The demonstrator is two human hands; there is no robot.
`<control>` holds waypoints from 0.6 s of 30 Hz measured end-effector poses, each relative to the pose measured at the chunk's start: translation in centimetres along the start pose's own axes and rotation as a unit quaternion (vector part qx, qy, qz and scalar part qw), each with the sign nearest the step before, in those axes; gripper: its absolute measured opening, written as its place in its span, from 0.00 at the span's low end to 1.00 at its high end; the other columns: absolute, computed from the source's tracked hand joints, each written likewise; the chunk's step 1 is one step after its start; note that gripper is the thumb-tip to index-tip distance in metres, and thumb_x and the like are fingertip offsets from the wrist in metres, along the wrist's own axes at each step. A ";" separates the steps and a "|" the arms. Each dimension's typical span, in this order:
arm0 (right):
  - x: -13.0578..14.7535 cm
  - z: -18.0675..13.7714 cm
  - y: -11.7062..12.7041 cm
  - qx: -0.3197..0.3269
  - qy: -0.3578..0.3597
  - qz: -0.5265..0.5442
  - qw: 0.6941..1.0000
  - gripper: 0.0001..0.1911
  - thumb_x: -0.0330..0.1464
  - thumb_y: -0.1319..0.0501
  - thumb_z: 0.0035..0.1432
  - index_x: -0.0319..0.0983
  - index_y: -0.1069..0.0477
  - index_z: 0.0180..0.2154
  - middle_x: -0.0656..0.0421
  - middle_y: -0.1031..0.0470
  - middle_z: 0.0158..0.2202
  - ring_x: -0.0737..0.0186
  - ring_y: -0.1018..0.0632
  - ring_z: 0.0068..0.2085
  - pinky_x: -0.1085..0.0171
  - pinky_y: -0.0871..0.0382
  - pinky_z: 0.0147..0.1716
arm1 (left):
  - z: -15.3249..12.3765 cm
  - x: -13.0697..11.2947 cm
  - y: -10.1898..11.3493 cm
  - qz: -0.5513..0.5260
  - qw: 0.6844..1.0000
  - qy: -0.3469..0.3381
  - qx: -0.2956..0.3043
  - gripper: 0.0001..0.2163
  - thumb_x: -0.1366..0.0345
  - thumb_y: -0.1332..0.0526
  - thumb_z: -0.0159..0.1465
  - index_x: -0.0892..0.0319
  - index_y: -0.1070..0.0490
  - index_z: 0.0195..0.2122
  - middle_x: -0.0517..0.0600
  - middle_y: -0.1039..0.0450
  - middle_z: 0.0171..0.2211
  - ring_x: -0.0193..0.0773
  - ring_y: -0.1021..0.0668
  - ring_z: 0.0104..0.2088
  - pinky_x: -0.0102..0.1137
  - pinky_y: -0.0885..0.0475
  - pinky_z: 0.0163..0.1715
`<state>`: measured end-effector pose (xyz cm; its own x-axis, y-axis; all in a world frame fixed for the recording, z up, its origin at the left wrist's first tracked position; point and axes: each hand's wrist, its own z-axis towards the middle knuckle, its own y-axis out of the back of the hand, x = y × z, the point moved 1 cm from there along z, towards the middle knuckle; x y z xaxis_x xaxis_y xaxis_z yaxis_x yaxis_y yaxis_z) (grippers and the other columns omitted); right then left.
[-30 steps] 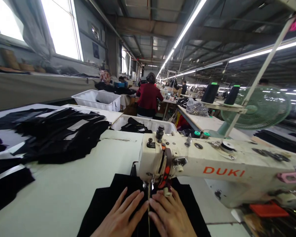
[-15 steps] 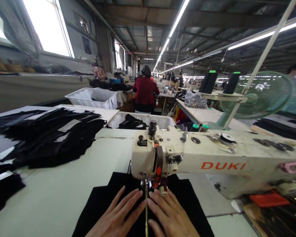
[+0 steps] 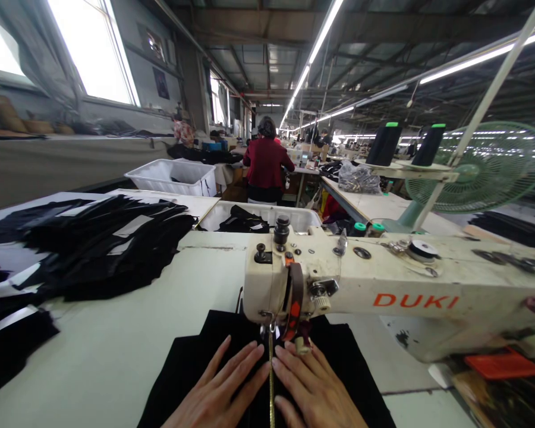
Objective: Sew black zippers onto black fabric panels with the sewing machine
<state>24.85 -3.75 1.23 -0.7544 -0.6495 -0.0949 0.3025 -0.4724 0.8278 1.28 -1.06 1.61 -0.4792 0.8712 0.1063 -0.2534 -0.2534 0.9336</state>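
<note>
My left hand and my right hand lie flat, fingers stretched out, on a black fabric piece at the bottom centre. A thin yellowish strip runs between the two hands up to the needle. The fingertips sit just in front of the presser foot of a cream DUKI sewing machine. Neither hand grips anything; both press the cloth down on the pale table.
A heap of black cut pieces covers the table's left side. White bins stand behind, one holding dark cloth. A person in a red top works ahead. A green fan and thread cones are at right.
Both hands stay flat on the black fabric beside the needle. The view has shifted slightly, and the fabric has crept a little under the foot.
</note>
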 end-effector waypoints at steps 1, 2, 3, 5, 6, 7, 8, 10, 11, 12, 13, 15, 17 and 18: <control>0.0 0.0 0.0 -0.003 0.000 -0.001 1.000 0.15 0.37 0.41 0.67 0.40 0.26 0.53 0.60 0.21 0.52 0.61 0.21 0.51 0.63 0.30 0.57 | 0.0 -0.1 0.0 0.000 1.000 0.001 0.007 0.27 0.76 0.47 0.67 0.60 0.43 0.68 0.54 0.37 0.65 0.43 0.35 0.65 0.44 0.46 0.64; 0.0 0.0 0.0 -0.004 0.000 -0.001 1.000 0.15 0.37 0.41 0.68 0.40 0.26 0.53 0.60 0.21 0.52 0.62 0.20 0.51 0.63 0.30 0.58 | 0.0 -0.1 0.1 -0.003 1.000 0.003 0.012 0.27 0.75 0.47 0.67 0.60 0.44 0.68 0.54 0.37 0.65 0.44 0.35 0.65 0.45 0.46 0.64; 0.0 0.0 0.0 -0.005 -0.001 0.000 1.000 0.15 0.36 0.41 0.68 0.40 0.27 0.53 0.60 0.21 0.52 0.62 0.20 0.51 0.63 0.31 0.58 | 0.0 -0.1 0.1 -0.009 1.000 0.007 0.016 0.27 0.74 0.47 0.68 0.59 0.45 0.69 0.54 0.37 0.65 0.44 0.35 0.65 0.45 0.45 0.64; 0.0 0.1 0.0 -0.002 0.000 0.003 1.000 0.16 0.35 0.41 0.67 0.40 0.27 0.54 0.60 0.21 0.52 0.62 0.20 0.51 0.62 0.31 0.59 | 0.0 -0.1 0.2 -0.026 0.999 0.015 0.019 0.28 0.72 0.45 0.69 0.57 0.47 0.70 0.53 0.37 0.65 0.45 0.35 0.65 0.46 0.44 0.64; 0.0 0.1 0.0 0.000 0.001 0.005 1.000 0.16 0.35 0.41 0.67 0.40 0.28 0.54 0.61 0.21 0.52 0.62 0.20 0.51 0.62 0.31 0.59 | 0.0 -0.1 0.3 -0.035 0.999 0.016 0.018 0.28 0.72 0.45 0.69 0.56 0.48 0.70 0.53 0.37 0.65 0.45 0.34 0.65 0.46 0.43 0.64; 0.0 0.2 0.0 0.003 0.001 0.008 1.000 0.16 0.35 0.41 0.67 0.40 0.28 0.54 0.62 0.21 0.52 0.62 0.20 0.50 0.61 0.31 0.58 | 0.1 -0.2 0.4 -0.040 0.999 0.016 0.019 0.29 0.72 0.44 0.69 0.55 0.49 0.70 0.53 0.37 0.65 0.45 0.34 0.64 0.46 0.42 0.63; 0.0 0.2 0.0 0.005 -0.002 0.010 1.000 0.16 0.36 0.41 0.68 0.40 0.28 0.55 0.62 0.21 0.52 0.61 0.20 0.50 0.60 0.30 0.58 | 0.2 -0.2 0.6 -0.045 0.999 0.015 0.021 0.30 0.71 0.43 0.69 0.54 0.50 0.71 0.53 0.37 0.65 0.45 0.33 0.64 0.46 0.42 0.63; -0.1 0.4 0.0 0.010 -0.016 0.019 1.000 0.17 0.37 0.42 0.68 0.40 0.29 0.56 0.61 0.21 0.52 0.60 0.20 0.51 0.58 0.30 0.58 | 0.5 -0.3 0.9 -0.051 0.998 0.021 0.017 0.32 0.68 0.41 0.67 0.55 0.50 0.71 0.55 0.37 0.65 0.48 0.33 0.64 0.49 0.41 0.63; -0.1 0.4 0.0 0.013 -0.026 0.024 0.999 0.18 0.37 0.42 0.68 0.40 0.29 0.56 0.60 0.21 0.52 0.59 0.20 0.51 0.56 0.30 0.59 | 0.7 -0.3 1.1 -0.056 0.998 0.031 0.008 0.33 0.66 0.40 0.66 0.55 0.50 0.71 0.55 0.38 0.65 0.49 0.34 0.64 0.50 0.42 0.63; -0.2 0.5 0.0 0.016 -0.035 0.030 0.999 0.18 0.37 0.42 0.69 0.40 0.30 0.57 0.60 0.21 0.52 0.58 0.20 0.51 0.55 0.30 0.59 | 0.9 -0.4 1.3 -0.062 0.997 0.043 -0.003 0.33 0.65 0.39 0.66 0.54 0.50 0.71 0.55 0.38 0.65 0.50 0.34 0.64 0.51 0.42 0.64; -0.3 0.6 0.0 0.020 -0.041 0.036 0.998 0.19 0.37 0.43 0.69 0.40 0.31 0.58 0.59 0.21 0.52 0.58 0.20 0.51 0.53 0.30 0.59 | 1.1 -0.4 1.4 -0.068 0.996 0.052 -0.015 0.33 0.64 0.39 0.65 0.53 0.50 0.70 0.55 0.37 0.65 0.51 0.33 0.64 0.51 0.43 0.64; -0.4 0.9 0.1 0.024 -0.043 0.047 0.998 0.19 0.36 0.43 0.69 0.40 0.31 0.58 0.59 0.21 0.52 0.57 0.20 0.51 0.52 0.31 0.59 | 1.4 -0.4 1.7 -0.071 0.995 0.062 -0.029 0.33 0.63 0.38 0.65 0.52 0.48 0.70 0.55 0.36 0.64 0.51 0.33 0.64 0.51 0.43 0.64; -0.6 1.0 0.3 0.025 -0.040 0.056 0.997 0.18 0.36 0.44 0.70 0.40 0.31 0.58 0.59 0.21 0.52 0.57 0.20 0.50 0.53 0.31 0.59 | 1.6 -0.4 1.8 -0.063 0.996 0.060 -0.021 0.34 0.60 0.36 0.64 0.54 0.47 0.69 0.56 0.35 0.64 0.51 0.32 0.63 0.51 0.42 0.64; -0.6 1.1 0.3 0.026 -0.039 0.059 0.997 0.18 0.36 0.44 0.70 0.40 0.31 0.58 0.59 0.21 0.52 0.58 0.20 0.50 0.53 0.32 0.60 | 1.6 -0.3 1.8 -0.058 0.996 0.060 -0.015 0.34 0.59 0.35 0.63 0.55 0.46 0.69 0.56 0.34 0.63 0.51 0.31 0.62 0.51 0.41 0.64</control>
<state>24.81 -2.84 2.14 -0.7586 -0.6498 0.0468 0.3633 -0.3623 0.8583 2.34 -1.13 3.84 -0.5416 0.8394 -0.0458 -0.3378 -0.1674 0.9262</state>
